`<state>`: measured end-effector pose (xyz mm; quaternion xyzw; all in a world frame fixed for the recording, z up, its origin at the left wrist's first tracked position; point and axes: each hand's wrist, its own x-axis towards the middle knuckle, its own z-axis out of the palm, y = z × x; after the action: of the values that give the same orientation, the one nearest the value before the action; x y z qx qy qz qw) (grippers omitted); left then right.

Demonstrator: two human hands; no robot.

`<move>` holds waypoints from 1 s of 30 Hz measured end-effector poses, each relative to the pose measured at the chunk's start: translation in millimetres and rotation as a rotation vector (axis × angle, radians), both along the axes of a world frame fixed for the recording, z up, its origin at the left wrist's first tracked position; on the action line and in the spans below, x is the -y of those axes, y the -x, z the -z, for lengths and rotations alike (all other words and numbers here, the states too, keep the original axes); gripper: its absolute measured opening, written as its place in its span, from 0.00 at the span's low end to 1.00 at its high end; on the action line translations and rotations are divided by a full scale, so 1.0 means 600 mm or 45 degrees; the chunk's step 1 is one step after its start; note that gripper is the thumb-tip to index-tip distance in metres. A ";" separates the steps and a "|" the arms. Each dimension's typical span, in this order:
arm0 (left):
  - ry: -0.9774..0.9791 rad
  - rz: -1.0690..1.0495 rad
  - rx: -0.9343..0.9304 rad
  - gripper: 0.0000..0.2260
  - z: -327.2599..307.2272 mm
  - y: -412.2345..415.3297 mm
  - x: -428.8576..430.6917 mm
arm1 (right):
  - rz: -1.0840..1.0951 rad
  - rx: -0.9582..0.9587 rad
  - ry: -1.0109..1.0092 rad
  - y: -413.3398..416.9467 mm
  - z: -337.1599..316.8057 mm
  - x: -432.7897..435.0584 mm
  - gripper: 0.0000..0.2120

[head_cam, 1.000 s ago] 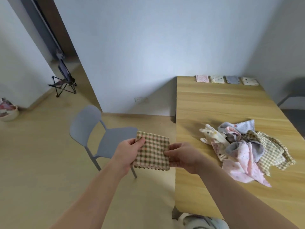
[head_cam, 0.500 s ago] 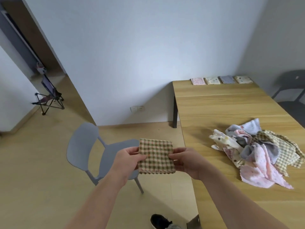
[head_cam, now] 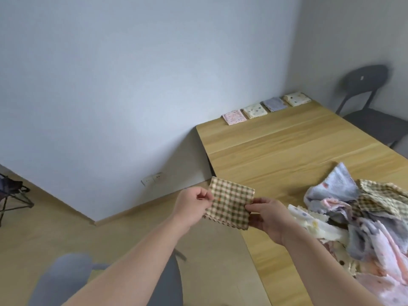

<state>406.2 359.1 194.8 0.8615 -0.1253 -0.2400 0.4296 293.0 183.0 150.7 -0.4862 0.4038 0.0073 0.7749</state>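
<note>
Both hands pinch the folded checked cloth [head_cam: 229,202] in the air by the bench [head_cam: 287,155] edge. The left hand [head_cam: 192,203] takes its left side in a tight grip; the right hand [head_cam: 268,214] nips its right edge.

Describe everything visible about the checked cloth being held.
The checked cloth is a square of soft woven fabric, cream with brown-green checks, its lower edge zigzag-cut. It hangs flat in the air, slightly tilted, by the edge of the table. The left hand pinches its left side, the right hand its right side.
</note>
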 end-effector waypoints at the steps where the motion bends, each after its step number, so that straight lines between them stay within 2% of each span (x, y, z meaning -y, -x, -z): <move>1: 0.011 0.045 0.017 0.10 0.000 -0.038 0.020 | 0.036 0.002 0.013 -0.027 -0.003 0.017 0.07; 7: 0.018 0.228 0.086 0.12 0.007 -0.227 0.112 | 0.079 -0.053 0.134 -0.166 -0.002 0.080 0.08; 10: -0.078 0.362 0.104 0.18 0.035 -0.334 0.161 | 0.103 -0.119 0.152 -0.253 0.022 0.093 0.06; 16: -0.312 0.599 0.171 0.22 0.131 -0.598 0.293 | 0.233 -0.250 0.069 -0.506 0.112 0.142 0.05; 22: -0.489 0.936 0.396 0.21 0.230 -0.874 0.439 | 0.468 -0.376 -0.097 -0.789 0.220 0.229 0.06; 26: -0.547 1.076 0.473 0.22 0.279 -0.986 0.498 | 0.534 -0.406 -0.130 -0.907 0.271 0.259 0.09; 30: -0.710 1.227 0.521 0.27 0.318 -1.019 0.504 | 0.549 -0.487 0.003 -0.969 0.312 0.275 0.07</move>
<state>1017.9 56.6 4.2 0.8167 -0.5147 -0.2610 -0.0033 874.1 17.8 -36.7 -0.3800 0.6365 -0.0665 0.6678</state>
